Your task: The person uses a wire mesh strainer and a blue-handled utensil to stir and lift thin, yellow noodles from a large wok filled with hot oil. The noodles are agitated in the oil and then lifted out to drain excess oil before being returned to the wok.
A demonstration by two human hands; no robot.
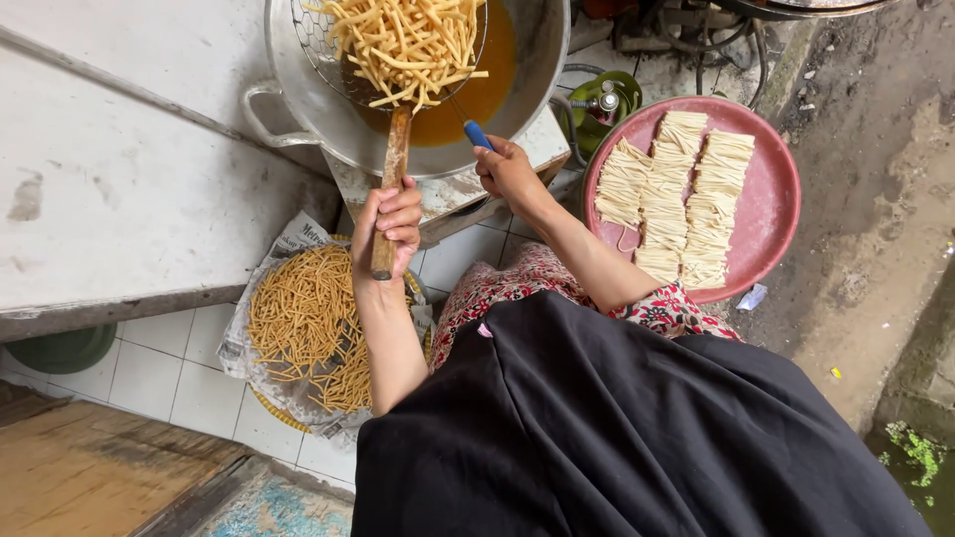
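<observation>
Wire skimmer (398, 40) sits over the wok (328, 109), basket loaded with pale yellow fried sticks (403, 35), above the amber oil (487, 75). Your left hand (390, 227) has its fingers wrapped tight around the skimmer's wooden handle (393, 169), near its lower end. Your right hand (507, 171) has its fingers closed on a blue-handled tool (477, 134); its thin metal shaft runs up toward the basket, tip hidden under the sticks.

Wok rests on a stained white stand (448, 194), 1 loop handle showing at left. White bench (119, 189) fills the left side, touching nothing you hold.

Below your left hand: basket lined with newspaper (288, 244), holding a heap of darker golden fried sticks (303, 323), on the tiled floor (169, 373).

Right of your right arm: round red tray (771, 194) with 3 rows of raw pale dough strips (676, 194), laid in neat bundles. Green gas cylinder (607, 104) with hose sits between wok and tray.

Black cloth (617, 428) and red floral fabric (497, 288) cover your lap.
</observation>
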